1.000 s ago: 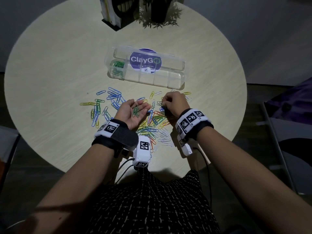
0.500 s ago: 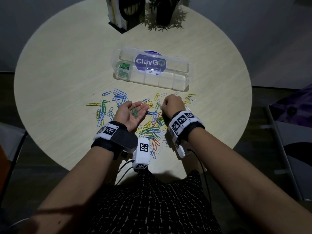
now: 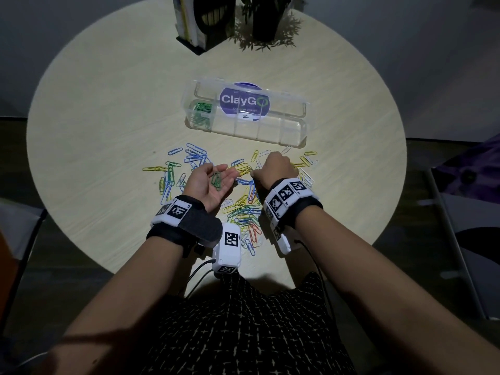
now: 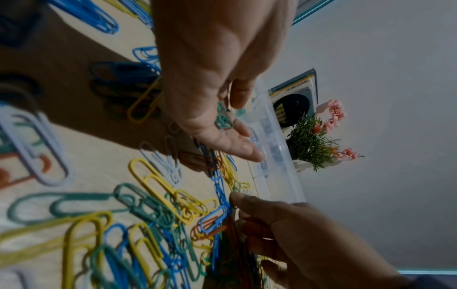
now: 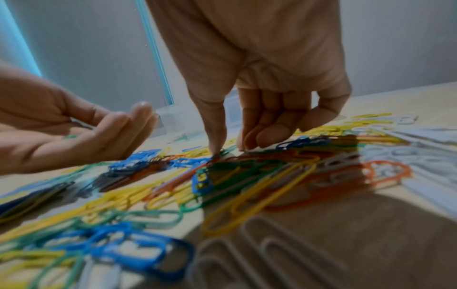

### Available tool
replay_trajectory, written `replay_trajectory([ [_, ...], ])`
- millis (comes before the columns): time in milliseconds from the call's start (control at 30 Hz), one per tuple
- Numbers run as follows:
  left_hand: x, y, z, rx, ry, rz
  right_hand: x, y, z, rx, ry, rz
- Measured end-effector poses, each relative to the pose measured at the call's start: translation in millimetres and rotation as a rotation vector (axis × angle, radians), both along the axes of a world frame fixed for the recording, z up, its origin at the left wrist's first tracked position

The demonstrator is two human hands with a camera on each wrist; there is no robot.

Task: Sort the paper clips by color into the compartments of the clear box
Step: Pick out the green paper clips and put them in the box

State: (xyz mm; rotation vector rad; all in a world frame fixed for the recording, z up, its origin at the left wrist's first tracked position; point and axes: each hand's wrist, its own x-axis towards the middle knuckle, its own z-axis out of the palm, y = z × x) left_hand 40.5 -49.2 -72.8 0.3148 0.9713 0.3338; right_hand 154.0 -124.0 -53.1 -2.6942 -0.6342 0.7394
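The clear box (image 3: 286, 125) lies open at mid-table, with green clips (image 3: 201, 110) in its leftmost compartment. Loose paper clips (image 3: 243, 209) in blue, yellow, green, orange and white are spread in front of it. My left hand (image 3: 219, 170) is palm up over the pile, its fingers relaxed, and carries a few green clips (image 3: 216, 181) (image 4: 223, 117). Just to its right, my right hand (image 3: 257, 173) (image 5: 230, 149) reaches down with curled fingers. Its thumb and forefinger pinch at a green clip (image 5: 226, 152) in the pile.
At the table's far edge stand a black book holder (image 3: 200, 23) and a potted plant (image 3: 266, 20). The round table's (image 3: 108, 104) near edge runs just under my wrists. Bare tabletop lies left and right of the box.
My right hand has moved a little forward and left across the pile, closer to the left hand. The left hand has stayed palm up with the green clips.
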Motion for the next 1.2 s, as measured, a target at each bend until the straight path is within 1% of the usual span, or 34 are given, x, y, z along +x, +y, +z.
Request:
replay_trajectory([
  [133,-3.0,3.8,0.5,0.006,0.015,0.007,-5.2,7.6,5.0,-0.005,0.014,-0.036],
  [267,-5.0,6.1,-0.5,0.0,0.019,0.011,-5.0,8.6,4.8,-0.005,0.032,0.007],
  [367,-5.0,6.5,-1.6,-0.012,0.007,0.008,-0.2,1.9,2.4,0.019,0.03,-0.003],
  [500,1.0,2.7,-3.2,-0.021,-0.007,-0.012,5.1,-6.2,6.1,0.221,0.048,-0.048],
  [567,8.0,-2.6,-0.8,-0.012,-0.006,-0.035,1.0,-7.9,13.1,0.347,0.097,0.008],
  [667,19.3,-11.0,3.0,-0.014,-0.001,-0.048,-6.0,-9.9,25.3,0.454,0.202,0.086],
  [767,25.8,-14.7,3.2,-0.018,0.034,-0.079,10.5,-16.7,27.7,0.518,0.145,0.022],
  [867,27.2,-15.8,0.2,0.018,0.1,-0.174,41.8,-36.2,20.6,0.481,0.038,-0.106],
  [933,27.7,-17.7,-1.4,0.037,0.103,-0.215,57.3,-49.9,12.0,0.388,-0.026,-0.112],
  [1067,28.7,-21.9,-1.1,0.054,0.121,-0.205,64.3,-62.3,-6.3,0.171,-0.05,0.028],
  [1200,28.2,-22.6,-0.3,0.054,0.134,-0.15,57.7,-63.3,-14.5,0.132,-0.064,0.155],
])
